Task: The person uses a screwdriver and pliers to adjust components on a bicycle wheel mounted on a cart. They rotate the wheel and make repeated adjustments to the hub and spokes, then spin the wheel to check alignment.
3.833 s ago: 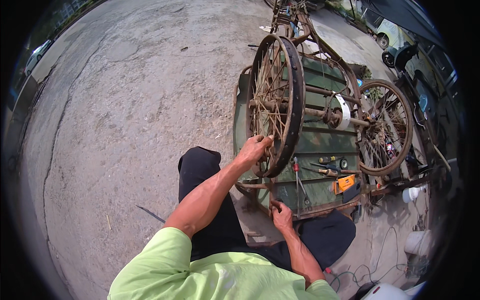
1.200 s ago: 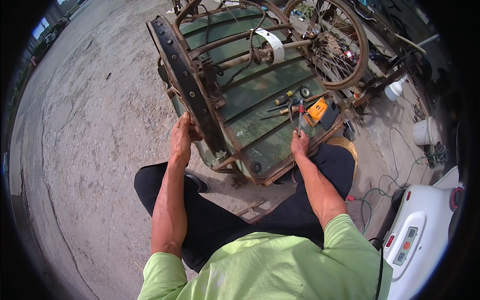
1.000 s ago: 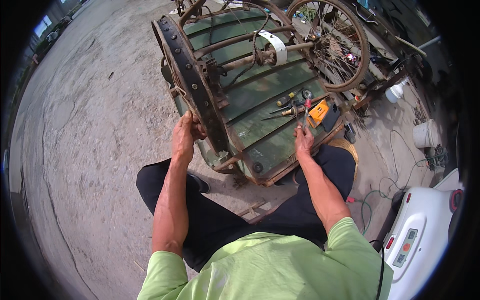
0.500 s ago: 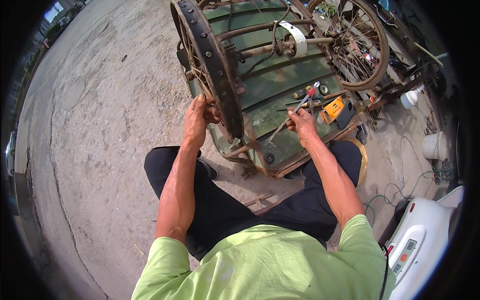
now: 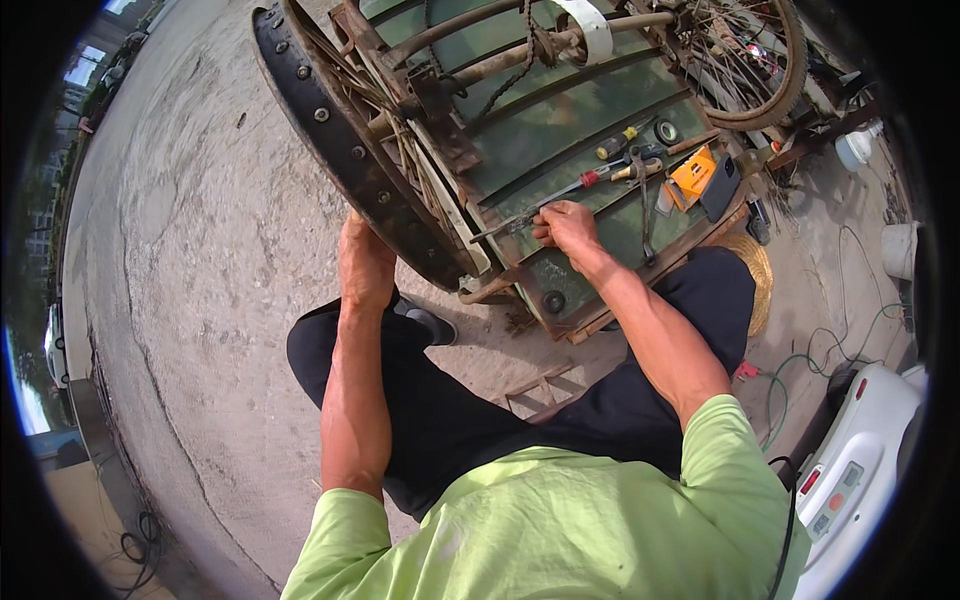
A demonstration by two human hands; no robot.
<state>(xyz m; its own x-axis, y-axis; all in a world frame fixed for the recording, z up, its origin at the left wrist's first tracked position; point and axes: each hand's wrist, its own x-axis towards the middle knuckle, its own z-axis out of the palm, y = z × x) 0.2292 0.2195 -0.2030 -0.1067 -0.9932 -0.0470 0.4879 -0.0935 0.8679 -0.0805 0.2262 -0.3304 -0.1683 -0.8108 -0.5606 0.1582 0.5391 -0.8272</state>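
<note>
My left hand (image 5: 366, 262) is closed at the outer edge of a spoked wheel rim (image 5: 358, 153), dark and dotted with bolt heads; most of its fingers are hidden. The wheel stands tilted at the left side of an overturned green cart body (image 5: 600, 225). Over the green panel, my right hand (image 5: 567, 232) pinches the thin shaft of a red-handled screwdriver (image 5: 590, 178), whose shaft points toward the wheel. Beyond that hand lie a yellow-and-black handled tool (image 5: 616, 143), a roll of tape (image 5: 666, 131) and pliers (image 5: 645, 205).
An orange box (image 5: 690, 180) and a dark phone-like slab (image 5: 720, 190) lie at the panel's right. A second spoked wheel (image 5: 770, 100) stands at the far right. A rusty axle (image 5: 500, 68) crosses the cart. Green cable (image 5: 785, 375) and a white scooter-like body (image 5: 865, 430) are at right.
The near wheel has swung leftward and leans more, with my left hand now at its outer edge. My right hand has moved left and lower with the screwdriver. The view has shifted.
</note>
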